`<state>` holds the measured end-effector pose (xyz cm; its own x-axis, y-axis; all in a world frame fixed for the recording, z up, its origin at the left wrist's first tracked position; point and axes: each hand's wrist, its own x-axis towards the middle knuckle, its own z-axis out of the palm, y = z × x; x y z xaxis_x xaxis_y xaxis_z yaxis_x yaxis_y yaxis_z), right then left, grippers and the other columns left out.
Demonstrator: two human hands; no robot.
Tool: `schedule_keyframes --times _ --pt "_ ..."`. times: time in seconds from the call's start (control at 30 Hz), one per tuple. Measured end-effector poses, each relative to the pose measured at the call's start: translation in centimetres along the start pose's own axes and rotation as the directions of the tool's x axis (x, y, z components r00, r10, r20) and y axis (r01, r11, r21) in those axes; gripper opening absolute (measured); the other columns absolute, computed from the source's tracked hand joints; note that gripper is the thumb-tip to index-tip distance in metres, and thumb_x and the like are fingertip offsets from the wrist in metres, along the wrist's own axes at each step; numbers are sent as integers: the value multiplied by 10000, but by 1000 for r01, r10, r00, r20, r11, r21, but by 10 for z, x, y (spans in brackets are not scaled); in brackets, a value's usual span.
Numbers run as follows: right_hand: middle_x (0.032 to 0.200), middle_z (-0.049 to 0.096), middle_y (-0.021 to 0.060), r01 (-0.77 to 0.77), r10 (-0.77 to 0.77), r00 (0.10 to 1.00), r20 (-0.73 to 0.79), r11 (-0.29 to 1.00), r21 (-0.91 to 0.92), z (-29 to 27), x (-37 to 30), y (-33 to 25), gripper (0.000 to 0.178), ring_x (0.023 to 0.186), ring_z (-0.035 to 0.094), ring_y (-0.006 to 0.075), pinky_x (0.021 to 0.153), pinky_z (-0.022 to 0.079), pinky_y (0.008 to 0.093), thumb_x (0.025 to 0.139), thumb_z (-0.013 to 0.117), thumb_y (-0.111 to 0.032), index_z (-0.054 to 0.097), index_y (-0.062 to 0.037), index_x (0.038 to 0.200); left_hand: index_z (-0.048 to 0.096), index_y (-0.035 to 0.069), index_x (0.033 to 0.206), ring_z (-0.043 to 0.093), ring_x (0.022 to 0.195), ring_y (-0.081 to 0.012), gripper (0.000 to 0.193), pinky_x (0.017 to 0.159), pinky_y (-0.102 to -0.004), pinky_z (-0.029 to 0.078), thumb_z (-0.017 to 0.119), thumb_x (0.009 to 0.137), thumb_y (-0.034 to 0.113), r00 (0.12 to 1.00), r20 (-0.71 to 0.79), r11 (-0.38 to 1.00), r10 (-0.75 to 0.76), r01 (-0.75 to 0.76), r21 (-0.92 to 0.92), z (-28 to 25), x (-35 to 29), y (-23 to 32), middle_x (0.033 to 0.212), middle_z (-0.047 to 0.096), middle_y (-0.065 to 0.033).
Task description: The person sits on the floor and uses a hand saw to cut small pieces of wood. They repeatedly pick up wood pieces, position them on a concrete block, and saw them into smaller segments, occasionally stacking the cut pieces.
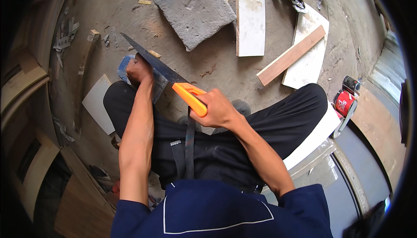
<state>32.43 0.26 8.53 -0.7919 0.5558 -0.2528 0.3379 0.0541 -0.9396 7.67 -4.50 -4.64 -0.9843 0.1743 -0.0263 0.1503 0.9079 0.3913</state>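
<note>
My right hand (217, 107) is wrapped round the orange handle (191, 98) of a handsaw. The dark saw blade (158, 66) points away to the far left and passes right beside my left hand (140, 69). That hand is closed low by my left knee, over a blue block (124, 67); what its fingers hold is hidden. Just past the blade, close to the left fingers, shows the short end of a pale wood piece (154, 54). Whether this piece runs into the left hand, I cannot tell.
A rough grey concrete slab (195, 10) lies ahead. To its right are a white board (251, 23), another white board (310, 60) and a brown wood strip (291, 55) across it. Red cans (344, 101) stand beyond my right knee. A pale panel (99, 103) lies left.
</note>
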Motion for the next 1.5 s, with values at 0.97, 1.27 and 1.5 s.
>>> schedule_keyframes --times 0.97,1.27,1.5 --pt "562 539 143 103 -104 994 -18 992 -67 2 -7 -4 158 506 546 357 502 456 396 672 654 -147 542 -39 642 716 54 764 654 626 -359 280 527 -464 448 612 833 304 993 11 993 116 -116 -20 15 13 -25 732 678 -187" --pt "567 559 150 79 -84 978 -189 996 -35 2 1 12 195 524 570 356 520 476 407 693 671 -180 544 -43 636 706 26 864 661 815 -334 447 738 -394 477 535 833 438 974 228 995 12 11 -99 -7 7 3 855 703 -178" --pt "554 543 160 75 -45 939 -340 994 76 -19 4 8 194 494 548 354 499 450 396 720 659 -166 555 -19 650 696 45 1113 652 1006 -219 347 875 -328 474 527 908 268 625 644 897 441 -293 -331 -39 32 18 1022 708 -146"
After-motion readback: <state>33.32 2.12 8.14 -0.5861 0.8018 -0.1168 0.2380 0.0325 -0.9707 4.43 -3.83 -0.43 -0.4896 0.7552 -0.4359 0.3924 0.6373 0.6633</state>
